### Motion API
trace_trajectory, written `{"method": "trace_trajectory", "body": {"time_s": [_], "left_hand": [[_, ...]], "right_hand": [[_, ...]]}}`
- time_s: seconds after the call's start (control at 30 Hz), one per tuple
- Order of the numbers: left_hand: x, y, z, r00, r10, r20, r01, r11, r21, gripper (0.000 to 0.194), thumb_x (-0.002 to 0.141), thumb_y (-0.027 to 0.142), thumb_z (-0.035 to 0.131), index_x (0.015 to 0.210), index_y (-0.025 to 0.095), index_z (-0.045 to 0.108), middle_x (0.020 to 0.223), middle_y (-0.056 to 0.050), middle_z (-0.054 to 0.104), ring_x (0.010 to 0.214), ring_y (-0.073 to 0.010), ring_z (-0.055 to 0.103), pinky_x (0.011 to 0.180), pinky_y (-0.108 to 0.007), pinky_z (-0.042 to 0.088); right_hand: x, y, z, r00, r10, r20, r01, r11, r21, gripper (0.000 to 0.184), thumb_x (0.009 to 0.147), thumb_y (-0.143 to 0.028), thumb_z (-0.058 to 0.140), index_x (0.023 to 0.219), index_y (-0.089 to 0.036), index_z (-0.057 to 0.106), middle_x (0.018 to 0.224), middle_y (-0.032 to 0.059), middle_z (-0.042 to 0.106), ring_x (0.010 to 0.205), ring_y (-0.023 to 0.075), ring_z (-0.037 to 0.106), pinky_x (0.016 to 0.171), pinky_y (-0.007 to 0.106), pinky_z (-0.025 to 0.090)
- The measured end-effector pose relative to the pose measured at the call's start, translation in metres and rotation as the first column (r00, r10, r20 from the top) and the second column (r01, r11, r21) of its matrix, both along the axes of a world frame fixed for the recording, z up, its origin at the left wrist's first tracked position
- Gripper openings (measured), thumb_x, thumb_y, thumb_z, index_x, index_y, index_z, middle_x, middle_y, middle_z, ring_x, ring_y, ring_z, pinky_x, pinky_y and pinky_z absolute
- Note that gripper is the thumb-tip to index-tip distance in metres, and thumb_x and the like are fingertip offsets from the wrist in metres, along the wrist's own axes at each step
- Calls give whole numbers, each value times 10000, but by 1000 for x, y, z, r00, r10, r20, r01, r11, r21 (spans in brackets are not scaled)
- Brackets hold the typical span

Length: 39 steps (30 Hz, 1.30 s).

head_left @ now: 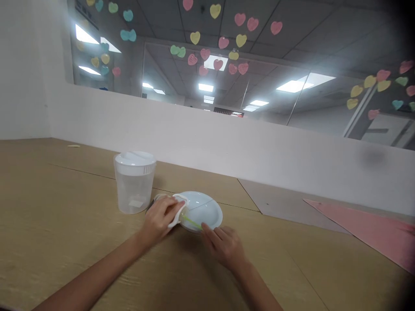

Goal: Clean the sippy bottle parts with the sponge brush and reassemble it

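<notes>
1. Dish, round, white (207, 207), a thin seam across its face: lies tilted at the centre of the tabletop, its near edge under the hands.
2. Left hand (160, 220): at 9 o'clock on the dish, wrapped around a white plastic loop (179, 210), which presses against the dish's edge.
3. Right hand (223, 246): at 5 o'clock on the dish, its fingertips (205, 229) at the near rim, just beside a thin green stick (191, 222). Whether they grip anything, I cannot tell.
4. Hand state: the two are close together but not touching, working at one spot, with the dish and stick between them.
5. Pitcher, clear plastic (132, 192), upright at 10 o'clock from the dish, just beyond the left hand, white lid (134, 157) on; nobody touches it.
6. Progress as shown: loop and stick are at the dish, neither set apart from it; the pitcher is closed.
7. Surroundings: wooden table (65, 242); pink paper sheet (372, 235) at 3 o'clock; white partition (194, 138) at 12 o'clock, heart-shaped paper notes (240, 19) above it.
</notes>
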<state>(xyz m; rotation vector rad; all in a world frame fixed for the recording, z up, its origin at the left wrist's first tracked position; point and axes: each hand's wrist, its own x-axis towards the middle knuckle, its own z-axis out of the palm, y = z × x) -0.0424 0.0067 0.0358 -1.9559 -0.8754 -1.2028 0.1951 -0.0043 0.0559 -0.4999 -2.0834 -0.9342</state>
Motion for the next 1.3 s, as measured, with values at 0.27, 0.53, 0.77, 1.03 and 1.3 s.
{"method": "trace_trajectory", "body": {"time_s": [0.27,0.53,0.77,1.03,1.3], "left_hand": [[-9,17,18,982,144,-125,-148,989,-25,416,860,84,436,1254,194,512,1090,-119,590,1082,-242,520,976,-445,414],[-9,54,40,926,248,-286,-274,960,-56,363,871,72,385,1192,147,537,1103,-152,589,1066,-264,521,946,-461,398],[-11,68,69,945,-14,-328,-65,971,-229,332,871,107,438,1175,191,541,1160,-97,568,1130,-231,503,1007,-428,375],[-1,16,58,831,35,554,220,896,-386,713,680,522,680,1272,202,442,1109,-82,590,1054,-253,558,890,-396,462],[24,-28,-15,921,-223,320,310,916,-253,724,630,578,684,1200,190,467,1049,-108,627,1116,-311,517,1008,-500,355]], "right_hand": [[30,16,10,997,-54,-53,57,997,53,108,836,-244,603,813,-143,633,459,-46,471,441,80,395,482,252,243],[77,42,4,862,-394,-318,418,908,10,298,862,-330,541,631,-166,634,418,-33,480,410,74,413,485,219,256],[77,52,-7,442,-896,-52,686,374,-624,387,902,-395,412,770,-149,681,614,78,642,544,152,567,492,240,237],[57,49,-11,479,-808,344,655,68,-752,363,900,-334,368,904,-147,679,862,137,682,827,243,640,627,281,402],[52,49,-17,502,-761,412,671,41,-741,342,893,-296,368,911,-154,678,930,132,680,859,242,642,657,295,429]]}}
